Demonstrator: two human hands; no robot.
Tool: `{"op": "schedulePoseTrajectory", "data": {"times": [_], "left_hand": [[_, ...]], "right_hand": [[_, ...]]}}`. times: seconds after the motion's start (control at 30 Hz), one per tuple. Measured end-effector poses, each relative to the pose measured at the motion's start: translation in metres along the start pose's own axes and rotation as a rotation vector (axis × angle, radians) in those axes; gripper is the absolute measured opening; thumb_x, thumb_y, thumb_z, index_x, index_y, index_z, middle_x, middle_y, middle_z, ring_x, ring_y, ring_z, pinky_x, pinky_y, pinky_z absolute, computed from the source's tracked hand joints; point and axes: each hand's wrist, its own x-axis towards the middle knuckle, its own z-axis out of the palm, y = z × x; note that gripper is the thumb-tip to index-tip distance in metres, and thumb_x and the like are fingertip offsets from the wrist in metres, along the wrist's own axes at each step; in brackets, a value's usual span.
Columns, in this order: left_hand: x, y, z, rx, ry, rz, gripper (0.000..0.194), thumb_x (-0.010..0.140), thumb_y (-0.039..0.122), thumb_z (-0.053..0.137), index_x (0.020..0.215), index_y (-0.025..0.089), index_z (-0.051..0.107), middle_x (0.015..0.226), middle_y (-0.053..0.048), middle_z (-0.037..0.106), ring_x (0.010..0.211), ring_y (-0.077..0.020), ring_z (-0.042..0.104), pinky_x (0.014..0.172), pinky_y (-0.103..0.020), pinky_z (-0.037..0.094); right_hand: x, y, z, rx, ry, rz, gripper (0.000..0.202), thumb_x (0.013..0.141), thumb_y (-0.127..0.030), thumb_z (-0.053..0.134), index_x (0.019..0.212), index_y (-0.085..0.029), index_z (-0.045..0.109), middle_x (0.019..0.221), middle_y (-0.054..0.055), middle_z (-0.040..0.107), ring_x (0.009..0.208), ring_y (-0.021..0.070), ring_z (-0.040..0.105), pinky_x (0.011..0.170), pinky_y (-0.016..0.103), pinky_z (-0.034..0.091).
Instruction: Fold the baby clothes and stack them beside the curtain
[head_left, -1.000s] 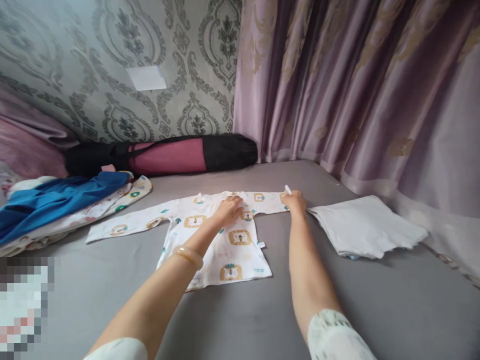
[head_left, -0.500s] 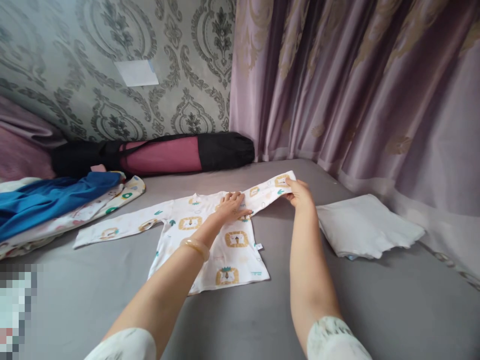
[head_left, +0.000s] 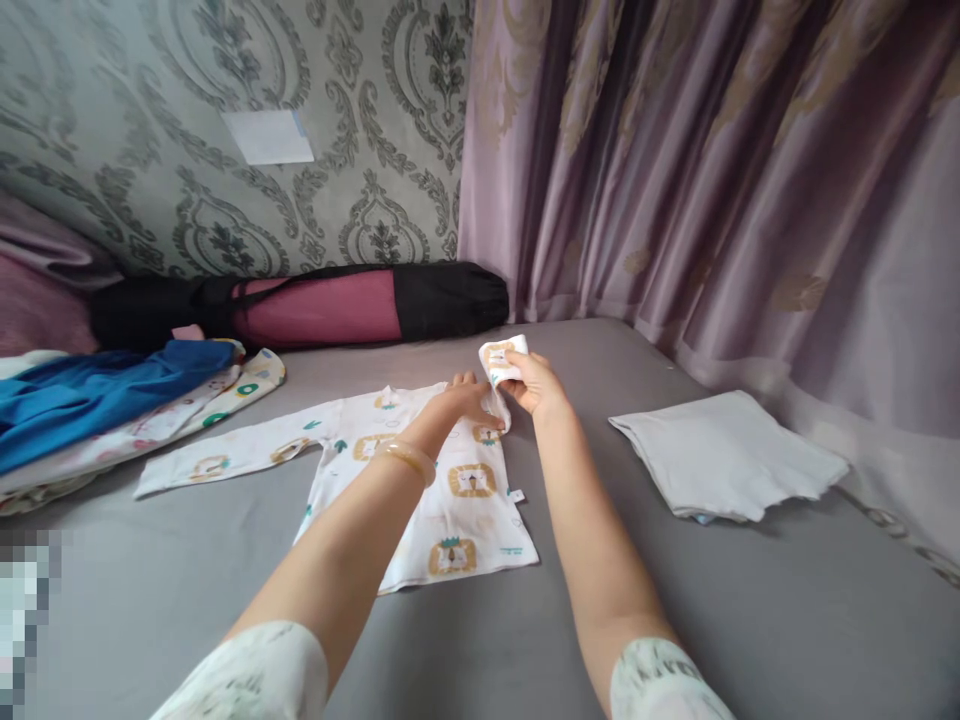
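A small white long-sleeved shirt (head_left: 472,515) with yellow lion faces and green leaves is spread on the grey sheet. My left hand (head_left: 472,400) lies flat on its right shoulder, fingers stretched out. Between the thumb and fingers of my right hand (head_left: 536,380) is the cuff end of the right sleeve (head_left: 499,355), lifted and bent back toward the shoulder. The other sleeve (head_left: 225,460) stretches out flat to the left. A small white tag (head_left: 516,496) sticks out from the right side seam.
Folded white cloth (head_left: 731,455) lies to the right. A pile of clothes with a blue piece (head_left: 112,390) on top is at the left. Along the patterned wall rests a long black and dark pink bag (head_left: 322,310). Purple curtains (head_left: 600,150) hang behind.
My right hand has moved left with the cuff, so the right sleeve, stretched out before, now doubles back near the shoulder. My left hand stays on the shirt.
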Motion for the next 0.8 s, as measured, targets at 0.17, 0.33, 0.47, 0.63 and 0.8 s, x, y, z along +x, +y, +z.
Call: {"op": "schedulePoseTrajectory", "data": {"times": [0.17, 0.33, 0.47, 0.63, 0.8], "left_hand": [[-0.011, -0.014, 0.010, -0.248, 0.165, 0.086, 0.085, 0.058, 0.060, 0.077, 0.129, 0.018, 0.056, 0.134, -0.018, 0.047, 0.128, -0.0414, 0.040, 0.105, -0.050, 0.035], [-0.045, -0.051, 0.026, -0.682, 0.342, 0.047, 0.068, 0.064, 0.045, 0.077, 0.124, 0.018, 0.059, 0.128, -0.014, 0.055, 0.115, -0.0294, 0.056, 0.095, -0.038, 0.047], [-0.077, -0.078, 0.039, -1.265, 0.472, -0.201, 0.049, 0.069, 0.046, 0.075, 0.106, 0.015, 0.063, 0.107, -0.012, 0.066, 0.094, -0.0226, 0.066, 0.080, -0.032, 0.053], [-0.098, -0.093, 0.052, -1.647, 0.605, -0.336, 0.035, 0.080, 0.045, 0.069, 0.094, 0.014, 0.059, 0.093, -0.011, 0.069, 0.080, -0.0154, 0.068, 0.075, -0.026, 0.054], [-0.100, -0.095, 0.054, -1.769, 0.647, -0.323, 0.044, 0.091, 0.055, 0.049, 0.104, 0.013, 0.056, 0.097, -0.015, 0.069, 0.083, -0.0180, 0.069, 0.076, -0.029, 0.055]], "right_hand": [[-0.007, 0.002, 0.008, -0.024, 0.026, 0.017, 0.009, 0.084, -0.006, 0.054, 0.083, -0.013, 0.061, 0.059, -0.001, 0.064, 0.046, 0.0108, 0.059, 0.039, 0.017, 0.045], [-0.009, 0.010, 0.015, -0.080, 0.017, 0.047, 0.008, 0.084, -0.008, 0.057, 0.086, -0.013, 0.062, 0.059, -0.001, 0.064, 0.051, 0.0113, 0.061, 0.046, 0.019, 0.051], [-0.008, 0.026, 0.024, -0.161, -0.033, 0.074, 0.010, 0.086, -0.007, 0.055, 0.084, -0.014, 0.061, 0.064, 0.000, 0.066, 0.054, 0.0112, 0.062, 0.049, 0.021, 0.053], [-0.020, 0.050, 0.039, -0.350, -0.222, 0.065, 0.020, 0.088, -0.023, 0.062, 0.106, -0.016, 0.063, 0.094, 0.006, 0.070, 0.075, 0.0146, 0.067, 0.067, 0.029, 0.060], [-0.035, 0.061, 0.049, -0.324, -0.528, 0.166, 0.070, 0.089, -0.047, 0.061, 0.147, -0.020, 0.034, 0.146, 0.016, 0.044, 0.113, 0.0220, 0.062, 0.092, 0.034, 0.054]]}}
